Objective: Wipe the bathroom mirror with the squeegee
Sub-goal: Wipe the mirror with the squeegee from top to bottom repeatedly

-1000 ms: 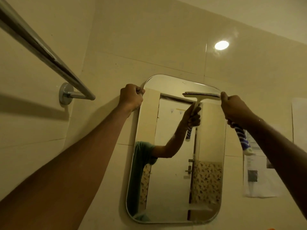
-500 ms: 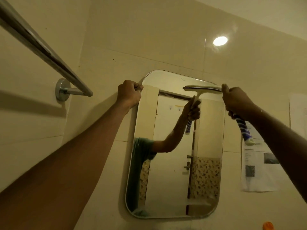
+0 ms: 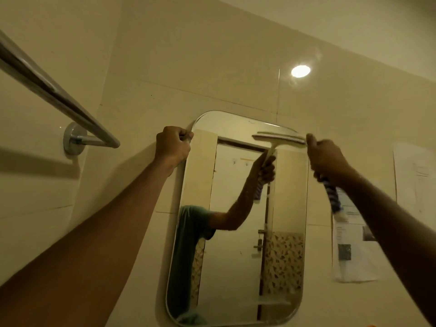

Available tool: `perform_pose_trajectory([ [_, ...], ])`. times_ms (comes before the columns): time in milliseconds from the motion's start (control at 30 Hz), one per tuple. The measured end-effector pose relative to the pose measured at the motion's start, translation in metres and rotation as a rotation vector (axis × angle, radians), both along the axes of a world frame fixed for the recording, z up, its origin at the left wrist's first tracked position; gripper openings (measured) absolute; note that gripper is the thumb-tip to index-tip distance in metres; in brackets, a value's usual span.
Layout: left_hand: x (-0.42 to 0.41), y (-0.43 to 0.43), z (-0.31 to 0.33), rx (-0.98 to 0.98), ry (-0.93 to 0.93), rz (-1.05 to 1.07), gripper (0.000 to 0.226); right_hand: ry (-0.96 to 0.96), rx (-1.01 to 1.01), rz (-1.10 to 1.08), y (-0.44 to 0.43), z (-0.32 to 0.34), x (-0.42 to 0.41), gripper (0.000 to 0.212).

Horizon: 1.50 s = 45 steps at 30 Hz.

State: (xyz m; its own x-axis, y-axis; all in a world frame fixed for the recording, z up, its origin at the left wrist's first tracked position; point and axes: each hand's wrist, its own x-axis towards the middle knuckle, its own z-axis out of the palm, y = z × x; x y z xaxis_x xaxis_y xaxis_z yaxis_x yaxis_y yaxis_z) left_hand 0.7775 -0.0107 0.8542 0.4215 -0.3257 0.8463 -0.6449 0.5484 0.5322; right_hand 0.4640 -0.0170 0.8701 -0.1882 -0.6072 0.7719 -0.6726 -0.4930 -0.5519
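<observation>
A rounded rectangular mirror (image 3: 236, 260) hangs on the tiled wall. My left hand (image 3: 173, 147) is clenched on its upper left edge. My right hand (image 3: 326, 160) grips the squeegee by its blue-and-white striped handle (image 3: 332, 199), which sticks out below my fist. The squeegee's pale blade (image 3: 283, 137) lies level against the glass near the mirror's top right corner. The mirror reflects my arm, the squeegee and a door.
A chrome towel bar (image 3: 59, 95) juts out from the wall at upper left, close to my left arm. Printed papers (image 3: 354, 246) are stuck to the wall right of the mirror, behind my right forearm. A ceiling light reflects off a tile (image 3: 300, 71).
Both hands keep their grips and the blade stays near the mirror's top right. Only my view has shifted slightly.
</observation>
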Motion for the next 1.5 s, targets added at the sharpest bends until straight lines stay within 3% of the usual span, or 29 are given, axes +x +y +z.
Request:
perform_pose_trajectory([
  [100,0.0,-0.001,0.001,0.005,0.005,0.014,0.023,-0.035,0.049,0.031,-0.008,0.016,0.001,0.05],
  [300,-0.003,0.003,0.002,0.028,-0.019,0.03,0.025,-0.038,0.17,0.101,-0.009,-0.126,-0.004,0.057],
  [367,-0.004,0.005,0.002,0.029,-0.015,0.024,0.025,-0.053,0.226,0.13,-0.002,-0.139,-0.008,0.054],
  [533,-0.003,0.007,0.002,0.044,0.013,-0.005,0.024,-0.152,0.092,0.254,0.009,-0.056,-0.002,0.029],
  [633,-0.002,0.008,0.003,0.057,0.008,-0.017,0.024,-0.042,-0.1,0.262,0.009,-0.01,0.014,0.029],
  [733,0.001,0.009,0.005,0.09,0.01,-0.059,0.022,0.079,-0.158,0.163,0.003,-0.001,0.028,0.03],
  [1000,0.003,0.01,0.006,0.112,-0.01,-0.089,0.022,0.228,0.019,0.132,0.004,-0.161,0.053,0.035],
  [1100,0.003,0.009,0.005,0.1,0.003,-0.098,0.02,0.221,0.037,0.107,0.008,-0.115,0.052,0.038],
  [1233,0.005,0.007,0.003,0.092,-0.017,-0.1,0.022,0.201,-0.127,0.047,0.006,-0.006,0.061,0.038],
  [1300,0.006,0.008,0.003,0.101,-0.026,-0.108,0.029,0.217,-0.148,0.038,0.002,0.009,0.069,0.032],
  [1400,0.009,0.008,0.004,0.132,-0.009,-0.141,0.048,0.191,-0.096,0.072,-0.002,-0.045,0.078,0.035],
  [1500,0.009,0.009,0.005,0.133,0.008,-0.189,0.046,0.216,-0.005,0.151,0.008,-0.138,0.09,0.035],
])
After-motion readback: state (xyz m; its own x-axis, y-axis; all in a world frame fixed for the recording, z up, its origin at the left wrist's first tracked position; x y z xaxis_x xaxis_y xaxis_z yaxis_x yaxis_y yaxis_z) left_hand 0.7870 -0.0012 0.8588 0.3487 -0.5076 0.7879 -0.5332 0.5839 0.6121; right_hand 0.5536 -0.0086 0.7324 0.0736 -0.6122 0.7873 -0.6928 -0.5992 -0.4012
